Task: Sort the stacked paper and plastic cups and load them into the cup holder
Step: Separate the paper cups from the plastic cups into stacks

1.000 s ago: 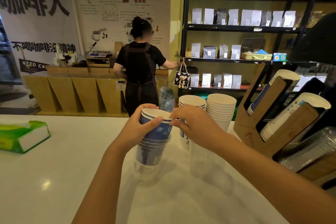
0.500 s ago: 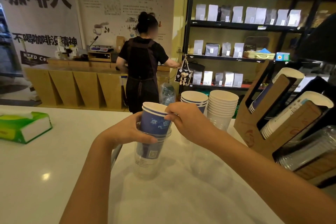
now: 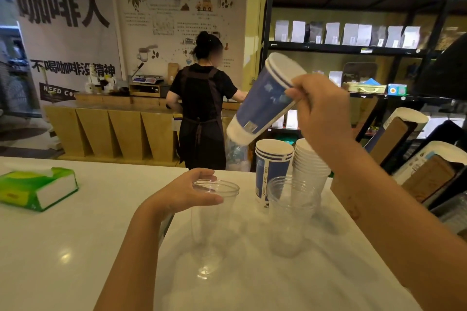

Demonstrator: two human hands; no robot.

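My right hand [image 3: 319, 111] grips a blue paper cup stack [image 3: 265, 98] in the air, tilted with its rim up and to the right, above the counter. Around the rim of a clear plastic cup [image 3: 211, 222] standing on the white counter [image 3: 75, 247], my left hand [image 3: 187, 194] is curled. A second clear plastic cup stack [image 3: 290, 214] stands to the right. Behind it are a blue paper cup stack [image 3: 271, 171] and a white paper cup stack [image 3: 309, 171]. The brown cardboard cup holder [image 3: 427, 179] at the right edge holds slanted rows of cups.
A green tissue box [image 3: 38, 188] lies at the counter's left. A person in a dark apron [image 3: 202, 113] stands behind the counter with their back turned, at a wooden bar. Black shelves [image 3: 353, 48] with pouches fill the back right.
My right hand has pulled the blue paper cups out of the clear plastic cup and lifted them up and right, tilting them. My left hand stays on the plastic cup.
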